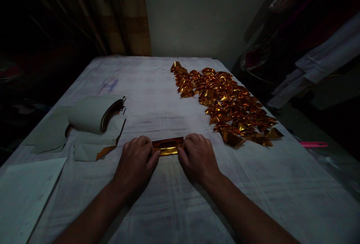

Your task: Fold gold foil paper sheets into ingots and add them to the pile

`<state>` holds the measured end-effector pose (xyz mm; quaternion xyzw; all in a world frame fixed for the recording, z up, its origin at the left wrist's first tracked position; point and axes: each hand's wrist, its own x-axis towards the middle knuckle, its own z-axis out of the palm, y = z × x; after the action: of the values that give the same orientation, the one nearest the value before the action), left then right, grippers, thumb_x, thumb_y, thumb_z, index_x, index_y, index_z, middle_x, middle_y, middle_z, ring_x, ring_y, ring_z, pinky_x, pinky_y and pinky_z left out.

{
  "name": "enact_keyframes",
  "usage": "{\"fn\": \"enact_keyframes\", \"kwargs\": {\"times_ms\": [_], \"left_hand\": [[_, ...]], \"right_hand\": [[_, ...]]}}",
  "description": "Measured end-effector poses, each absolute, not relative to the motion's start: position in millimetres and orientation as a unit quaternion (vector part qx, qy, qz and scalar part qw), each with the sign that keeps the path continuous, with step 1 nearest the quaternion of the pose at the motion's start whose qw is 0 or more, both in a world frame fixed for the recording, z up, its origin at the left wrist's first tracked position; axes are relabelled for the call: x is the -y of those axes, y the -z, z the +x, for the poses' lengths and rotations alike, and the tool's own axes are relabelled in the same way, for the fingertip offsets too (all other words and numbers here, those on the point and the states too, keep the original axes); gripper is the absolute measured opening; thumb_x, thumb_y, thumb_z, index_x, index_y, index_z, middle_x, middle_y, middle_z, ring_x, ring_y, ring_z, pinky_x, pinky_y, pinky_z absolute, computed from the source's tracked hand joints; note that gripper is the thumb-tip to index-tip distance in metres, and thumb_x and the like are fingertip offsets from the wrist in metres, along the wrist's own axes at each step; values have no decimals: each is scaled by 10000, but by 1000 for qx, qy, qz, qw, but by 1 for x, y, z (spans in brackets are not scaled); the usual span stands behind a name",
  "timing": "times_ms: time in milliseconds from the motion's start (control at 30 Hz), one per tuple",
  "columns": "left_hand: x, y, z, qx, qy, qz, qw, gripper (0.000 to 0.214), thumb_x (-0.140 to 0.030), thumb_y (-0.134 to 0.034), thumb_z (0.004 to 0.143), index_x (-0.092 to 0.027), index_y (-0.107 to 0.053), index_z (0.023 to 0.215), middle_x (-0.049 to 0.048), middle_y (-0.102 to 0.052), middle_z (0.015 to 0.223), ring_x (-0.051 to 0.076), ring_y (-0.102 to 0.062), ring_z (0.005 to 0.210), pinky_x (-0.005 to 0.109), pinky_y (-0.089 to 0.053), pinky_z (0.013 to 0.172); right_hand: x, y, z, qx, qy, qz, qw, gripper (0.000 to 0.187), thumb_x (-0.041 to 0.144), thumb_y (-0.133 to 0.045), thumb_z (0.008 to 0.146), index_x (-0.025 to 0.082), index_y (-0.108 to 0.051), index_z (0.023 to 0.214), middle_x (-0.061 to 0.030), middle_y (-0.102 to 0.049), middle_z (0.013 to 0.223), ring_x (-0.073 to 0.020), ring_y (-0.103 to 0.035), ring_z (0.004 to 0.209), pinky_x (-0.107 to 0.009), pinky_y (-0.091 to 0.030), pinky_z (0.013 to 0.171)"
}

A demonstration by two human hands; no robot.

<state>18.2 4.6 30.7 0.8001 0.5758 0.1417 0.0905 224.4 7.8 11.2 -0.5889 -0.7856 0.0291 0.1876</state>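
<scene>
Between my two hands, a narrow strip of shiny gold foil paper (168, 146) lies level, close to the cloth-covered table (157, 109). My left hand (137, 157) is closed on its left end, thumb along the near edge and fingers curled over. At the right end my right hand (198, 156) grips in the same way. Folds run lengthwise along the strip. Off to the right lies a spread of many folded gold foil pieces (225, 98). Left of my hands rests a curled stack of pale-backed foil sheets (87, 113), some loose.
A white sheet (30, 191) lies at the table's near left. Past the right edge are a pink handle (313, 144) and hanging clothes (323, 60). A curtain (120, 15) and a wall (202, 15) stand behind the table. The room is dim.
</scene>
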Motion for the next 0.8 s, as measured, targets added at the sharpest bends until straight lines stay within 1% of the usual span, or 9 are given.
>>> {"fn": "enact_keyframes", "kwargs": {"times_ms": [167, 300, 367, 433, 500, 567, 633, 800], "left_hand": [[-8, -32, 17, -589, -121, 796, 75, 221, -290, -540, 928, -196, -563, 729, 53, -584, 871, 242, -556, 821, 406, -429, 772], [-6, -30, 14, -583, -129, 800, 50, 204, -270, -527, 942, -189, -576, 762, 48, -577, 836, 237, -550, 791, 389, -428, 738], [0, -30, 17, -565, -155, 810, 16, 183, -261, -503, 964, -177, -617, 847, 64, -600, 871, 240, -558, 810, 386, -434, 742], [9, -29, 23, -518, -182, 836, -16, 205, -260, -467, 995, -183, -657, 990, 73, -627, 923, 236, -568, 834, 375, -440, 748], [18, -28, 30, -457, -180, 871, -21, 251, -262, -438, 1017, -201, -659, 1120, 47, -629, 846, 215, -563, 761, 347, -432, 690], [25, -25, 36, -432, -156, 888, -17, 297, -259, -429, 1022, -191, -639, 1220, 28, -615, 764, 201, -550, 679, 332, -415, 629], [27, -24, 40, -441, -128, 888, -26, 321, -270, -443, 1016, -180, -632, 1260, 30, -618, 745, 204, -555, 651, 336, -411, 605], [26, -25, 41, -467, -72, 880, -43, 327, -309, -507, 993, -201, -651, 1267, 42, -632, 773, 222, -587, 670, 355, -429, 617]], "right_hand": [[-8, -11, 223, 775, -35, -600, 196, 86, 242, -638, 870, 193, -635, 800, -62, -661, 923, -247, -552, 899, -368, -350, 765], [-7, -9, 224, 777, -33, -595, 205, 100, 245, -618, 874, 200, -622, 785, -61, -664, 921, -244, -553, 892, -366, -342, 765], [-7, -9, 224, 777, -31, -594, 205, 105, 251, -611, 880, 202, -620, 787, -64, -665, 926, -245, -552, 895, -367, -342, 768], [-7, -9, 224, 776, -33, -596, 204, 93, 253, -616, 880, 200, -624, 804, -66, -665, 936, -247, -552, 901, -370, -344, 772], [-7, -9, 224, 775, -38, -597, 202, 75, 251, -629, 875, 196, -630, 824, -68, -666, 949, -250, -552, 916, -374, -348, 781], [-7, -9, 224, 775, -40, -597, 201, 67, 250, -639, 874, 196, -636, 836, -68, -668, 957, -250, -550, 926, -376, -350, 785], [-7, -10, 224, 776, -37, -598, 200, 70, 255, -635, 882, 198, -641, 840, -72, -669, 961, -250, -546, 929, -376, -351, 787], [-7, -11, 223, 777, -38, -597, 197, 83, 255, -629, 893, 196, -648, 837, -72, -667, 956, -248, -543, 921, -376, -351, 785]]}}
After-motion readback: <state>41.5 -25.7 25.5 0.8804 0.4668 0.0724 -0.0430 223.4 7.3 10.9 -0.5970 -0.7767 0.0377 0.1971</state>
